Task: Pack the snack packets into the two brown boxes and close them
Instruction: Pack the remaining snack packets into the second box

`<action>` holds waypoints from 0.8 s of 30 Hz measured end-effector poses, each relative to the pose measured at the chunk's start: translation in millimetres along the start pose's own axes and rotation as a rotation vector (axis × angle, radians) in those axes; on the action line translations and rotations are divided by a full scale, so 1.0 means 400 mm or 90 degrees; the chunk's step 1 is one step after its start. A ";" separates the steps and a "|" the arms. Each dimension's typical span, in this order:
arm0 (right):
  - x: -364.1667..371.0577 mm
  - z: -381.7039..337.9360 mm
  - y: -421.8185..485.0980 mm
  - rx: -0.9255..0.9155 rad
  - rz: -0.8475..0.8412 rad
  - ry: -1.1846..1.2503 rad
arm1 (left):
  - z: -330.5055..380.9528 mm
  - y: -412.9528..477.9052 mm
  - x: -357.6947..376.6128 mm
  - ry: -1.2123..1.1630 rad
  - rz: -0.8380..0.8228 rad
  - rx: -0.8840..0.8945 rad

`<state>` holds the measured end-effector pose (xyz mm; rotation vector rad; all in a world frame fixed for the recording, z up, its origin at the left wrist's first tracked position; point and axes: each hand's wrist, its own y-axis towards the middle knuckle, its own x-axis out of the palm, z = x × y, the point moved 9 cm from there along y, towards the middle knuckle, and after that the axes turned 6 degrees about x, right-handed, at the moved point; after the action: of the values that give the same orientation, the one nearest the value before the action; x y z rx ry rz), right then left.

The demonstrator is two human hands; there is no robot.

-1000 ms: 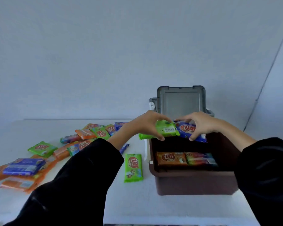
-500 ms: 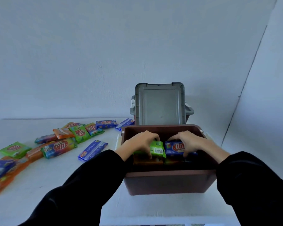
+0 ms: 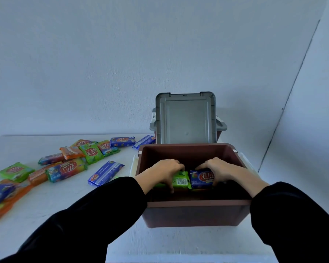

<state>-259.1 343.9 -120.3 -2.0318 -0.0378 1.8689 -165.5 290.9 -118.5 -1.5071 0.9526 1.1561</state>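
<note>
Background: plain pale wall (image 3: 122,54), corner seam running down at right.
Surface: white table (image 3: 51,202), box at right, loose packets at left.
Brown box (image 3: 194,215): open, standing near the table's front edge. Grey lid (image 3: 186,120) is upright behind the back wall, inner face toward the camera.
Box contents: green snack packet (image 3: 180,180) and blue KUA packet (image 3: 201,179) side by side, touching, well below the rim. Whatever lies under them is lost in shadow.
Left hand (image 3: 163,173): inside the box, fingers curled over the far edge of the green snack packet, thumb at its near edge, gripping it.
Right hand (image 3: 222,171): inside the box, fingers curled round the right end of the blue KUA packet, gripping it.
Sleeves: black, both forearms reaching over the box's near rim.
Behind lid: grey handles and a strip of brown show on either side; cannot tell what they belong to.
Loose packets: long blue packet (image 3: 105,173) lies nearest the box, multicolour KUA packet (image 3: 66,170) left of it. Green, orange and blue ones are scattered farther back and toward the left edge.
Change vs 1.0 s ago: both held packets were above the rim then; now they are down inside. The orange and multicolour packets seen on the box floor then are now covered.
Change vs 0.5 s ago: hands and packets in much the same place, same grips.
</note>
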 end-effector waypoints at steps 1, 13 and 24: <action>0.002 0.001 0.002 0.001 0.000 -0.002 | 0.001 0.000 -0.001 0.006 -0.001 0.003; -0.098 -0.035 -0.035 0.004 0.103 0.129 | -0.013 -0.029 -0.070 -0.078 0.096 0.020; -0.324 -0.408 0.050 -0.117 0.259 0.251 | -0.368 -0.395 -0.212 -0.358 0.417 -0.163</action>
<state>-120.9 248.5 4.9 -2.6651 0.3436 1.6861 -5.7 184.0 11.1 -0.9605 0.9409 2.1025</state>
